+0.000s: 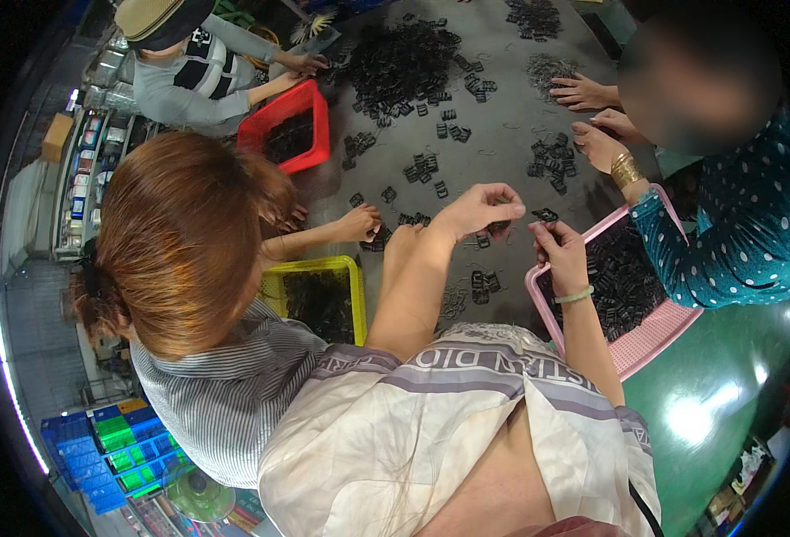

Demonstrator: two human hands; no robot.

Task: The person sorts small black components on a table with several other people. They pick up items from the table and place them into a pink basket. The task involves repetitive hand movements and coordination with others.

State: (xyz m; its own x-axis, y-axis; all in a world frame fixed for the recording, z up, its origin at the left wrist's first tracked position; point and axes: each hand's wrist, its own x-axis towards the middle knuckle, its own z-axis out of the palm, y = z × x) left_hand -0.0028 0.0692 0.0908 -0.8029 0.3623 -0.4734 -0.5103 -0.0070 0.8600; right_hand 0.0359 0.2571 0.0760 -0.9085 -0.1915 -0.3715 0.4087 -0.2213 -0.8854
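Observation:
Over the near part of the grey table, my left hand [482, 212] is closed, its thumb and fingertips pinched together. A small dark piece [499, 230] shows at those fingertips and looks like one of the black slotted buckles. Facing it a short gap away, my right hand [563, 251] has thumb and forefinger pressed together. A black slotted buckle [545, 215] appears just beyond its fingertips; whether it is held or lies on the table I cannot tell. Several more black buckles [484, 285] and thin silver wire pieces [453, 302] lie below, between my forearms.
A pink basket [627, 367] of black buckles stands by my right forearm. A yellow basket [356, 295] and a red basket [321, 116] stand along the left. Co-workers' hands [359, 224] work on both sides. A large black heap [395, 67] covers the table's far part.

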